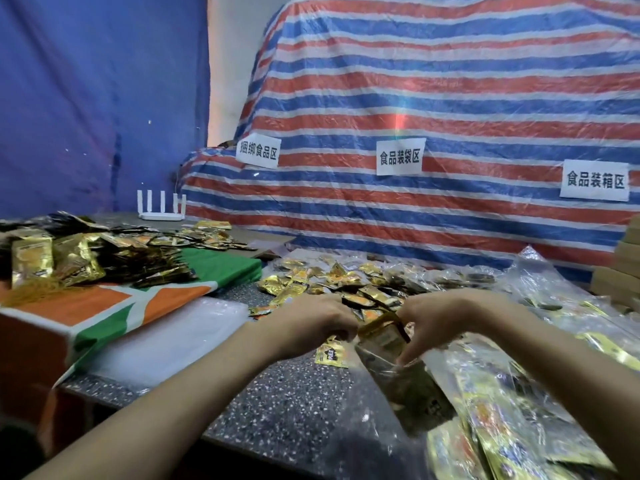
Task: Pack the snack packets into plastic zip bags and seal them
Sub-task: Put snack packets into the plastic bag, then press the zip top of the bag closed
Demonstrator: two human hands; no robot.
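While right hand (440,320) pinches it — zip bag (408,393) below grip | packet (381,332) protruding

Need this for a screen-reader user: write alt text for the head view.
A person's right hand grips a clear zip bag holding gold snack packets above a speckled table, the left hand curled at its mouth. More loose packets lie heaped behind, before a striped tarp.
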